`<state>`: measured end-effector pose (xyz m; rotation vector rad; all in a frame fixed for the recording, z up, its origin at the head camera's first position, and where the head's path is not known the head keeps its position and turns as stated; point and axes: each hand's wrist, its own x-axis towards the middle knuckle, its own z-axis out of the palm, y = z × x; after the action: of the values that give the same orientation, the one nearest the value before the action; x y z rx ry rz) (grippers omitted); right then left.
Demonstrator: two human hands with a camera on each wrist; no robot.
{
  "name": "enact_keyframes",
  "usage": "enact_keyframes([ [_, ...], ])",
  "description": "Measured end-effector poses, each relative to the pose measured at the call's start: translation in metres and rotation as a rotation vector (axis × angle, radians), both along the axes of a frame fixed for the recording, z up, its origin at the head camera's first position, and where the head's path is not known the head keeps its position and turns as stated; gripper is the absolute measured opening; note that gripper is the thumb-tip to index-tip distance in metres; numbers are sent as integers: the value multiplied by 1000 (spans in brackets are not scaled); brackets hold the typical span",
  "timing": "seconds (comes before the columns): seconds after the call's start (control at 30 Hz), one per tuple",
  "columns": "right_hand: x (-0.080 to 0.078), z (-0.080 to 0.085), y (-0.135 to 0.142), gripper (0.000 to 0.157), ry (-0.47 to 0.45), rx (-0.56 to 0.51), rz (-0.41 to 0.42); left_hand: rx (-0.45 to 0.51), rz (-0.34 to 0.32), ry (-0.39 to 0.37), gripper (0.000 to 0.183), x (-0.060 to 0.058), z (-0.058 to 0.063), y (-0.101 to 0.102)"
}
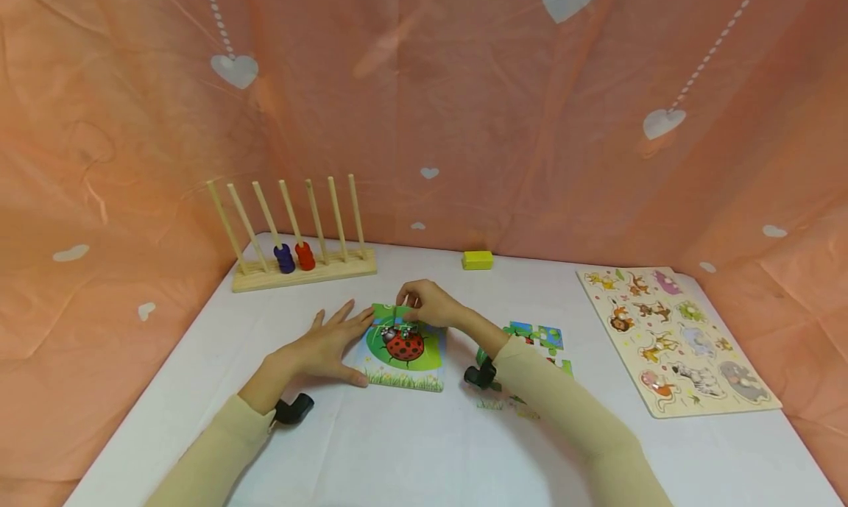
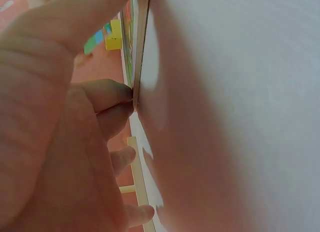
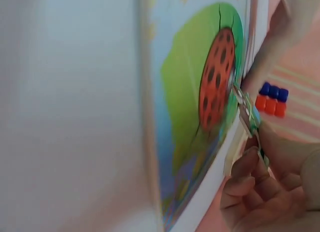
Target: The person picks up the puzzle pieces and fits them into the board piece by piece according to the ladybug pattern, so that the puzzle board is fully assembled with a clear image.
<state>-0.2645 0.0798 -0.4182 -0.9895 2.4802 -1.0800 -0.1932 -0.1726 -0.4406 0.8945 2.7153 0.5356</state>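
A ladybug puzzle board (image 1: 419, 360) lies on the white table in front of me, its red spotted ladybug also large in the right wrist view. My left hand (image 1: 321, 347) is spread along the board's left side, fingertips touching its edge. My right hand (image 1: 432, 305) pinches a small puzzle piece (image 3: 248, 112) between thumb and fingers, tilted above the far part of the board. Several loose puzzle pieces (image 1: 551, 336) lie to the right, partly hidden under the right forearm.
At the back left stands a wooden peg rack (image 1: 318, 273) with blue beads (image 1: 284, 259) and red beads (image 1: 305, 257). A yellow block (image 1: 478, 260) sits at the back. On the right lies an animal peg puzzle (image 1: 672, 345). A pink curtain (image 1: 464, 124) hangs behind the table.
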Motion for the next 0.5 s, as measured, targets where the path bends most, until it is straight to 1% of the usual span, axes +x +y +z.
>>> enact_keyframes([
  [0.13,3,-1,-18,18,16,-5,-45,3,-2,-1,116,0,0,1],
  [0.3,5,0,-29,18,22,0,-114,5,0,-3,117,0,0,0],
  [0.37,7,0,-32,19,23,28,-136,2,2,-4,117,0,0,0],
  [0.43,8,-2,-34,22,33,78,-151,1,2,-3,117,0,0,0],
  [0.5,10,-4,-36,25,42,127,-149,-1,3,-5,117,1,0,0],
])
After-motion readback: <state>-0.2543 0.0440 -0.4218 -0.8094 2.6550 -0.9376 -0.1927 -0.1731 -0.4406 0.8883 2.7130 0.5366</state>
